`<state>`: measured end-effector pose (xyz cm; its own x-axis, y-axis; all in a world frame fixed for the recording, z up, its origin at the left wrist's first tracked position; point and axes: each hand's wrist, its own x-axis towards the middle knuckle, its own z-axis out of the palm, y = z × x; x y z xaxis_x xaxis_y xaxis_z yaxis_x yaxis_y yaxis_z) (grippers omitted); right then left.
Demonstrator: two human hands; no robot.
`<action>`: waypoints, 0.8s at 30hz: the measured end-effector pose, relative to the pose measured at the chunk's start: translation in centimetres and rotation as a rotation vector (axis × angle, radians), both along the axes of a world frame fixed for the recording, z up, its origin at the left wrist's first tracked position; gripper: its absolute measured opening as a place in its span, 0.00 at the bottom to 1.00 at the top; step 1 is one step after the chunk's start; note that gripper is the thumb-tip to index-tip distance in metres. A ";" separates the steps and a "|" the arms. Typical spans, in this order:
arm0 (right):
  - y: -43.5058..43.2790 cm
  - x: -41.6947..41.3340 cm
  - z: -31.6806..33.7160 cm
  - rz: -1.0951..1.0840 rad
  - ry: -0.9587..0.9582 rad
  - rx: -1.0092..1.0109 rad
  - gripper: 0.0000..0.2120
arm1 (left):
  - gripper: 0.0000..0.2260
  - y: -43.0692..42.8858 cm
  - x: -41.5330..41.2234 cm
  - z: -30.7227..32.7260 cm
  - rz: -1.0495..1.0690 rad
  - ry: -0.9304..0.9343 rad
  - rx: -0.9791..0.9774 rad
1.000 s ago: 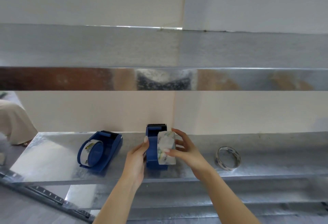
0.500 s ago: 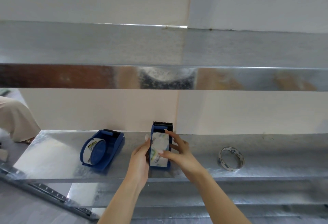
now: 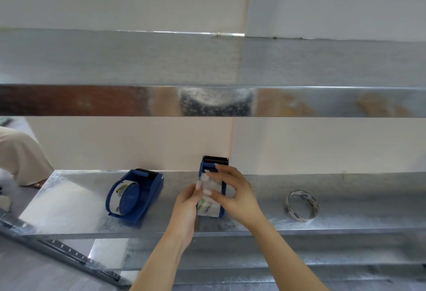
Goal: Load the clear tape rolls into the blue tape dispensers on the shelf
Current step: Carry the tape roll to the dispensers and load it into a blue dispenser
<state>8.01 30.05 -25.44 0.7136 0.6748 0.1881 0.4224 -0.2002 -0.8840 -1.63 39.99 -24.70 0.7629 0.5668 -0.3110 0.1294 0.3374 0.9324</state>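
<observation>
Two blue tape dispensers stand on the metal shelf (image 3: 69, 201). The left dispenser (image 3: 136, 195) holds a roll with a yellow label. The middle dispenser (image 3: 215, 164) has a clear tape roll (image 3: 207, 207) sitting in it, its black cutter at the far end. My left hand (image 3: 187, 201) pinches the roll's upper left side. My right hand (image 3: 232, 192) lies over the roll's top and right side, fingertips meeting the left hand's. Most of the roll's top is hidden by my fingers.
A thin, nearly used-up tape ring (image 3: 302, 205) stands on edge at the right of the shelf. An upper metal shelf (image 3: 207, 100) overhangs close above. A person's beige clothing (image 3: 20, 154) shows at the far left. A lower rail (image 3: 60, 247) runs below.
The roll has gone down from beside the dispenser into it. Both hands have closed in over the roll's top, fingertips now together.
</observation>
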 end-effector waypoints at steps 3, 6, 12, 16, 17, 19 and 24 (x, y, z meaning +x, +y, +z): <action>0.2 0.0 -0.3 -0.030 -0.130 0.005 0.06 | 0.11 -0.1 0.2 -0.1 -0.015 0.010 0.039; 0.5 0.2 -0.3 -0.117 -0.247 -0.088 0.04 | 0.12 -0.3 0.4 -0.4 -0.040 0.030 0.080; 1.7 2.3 0.6 -0.386 -0.068 -0.195 0.10 | 0.13 -0.9 0.1 -1.3 -0.064 0.069 0.092; 2.1 2.7 1.3 -0.577 0.138 -0.033 0.17 | 0.12 -1.2 0.3 -0.9 -0.083 0.073 0.077; 2.1 2.6 1.4 -0.609 0.174 -0.002 0.18 | 0.12 -1.2 0.3 -0.9 -0.098 0.070 0.070; 2.1 2.0 1.9 -0.631 0.223 0.028 0.19 | 0.13 -1.1 0.2 -0.8 -0.135 0.063 0.068; 2.6 1.4 2.4 -0.547 0.266 0.025 0.17 | 0.16 -0.4 0.6 -0.4 -0.129 0.126 0.204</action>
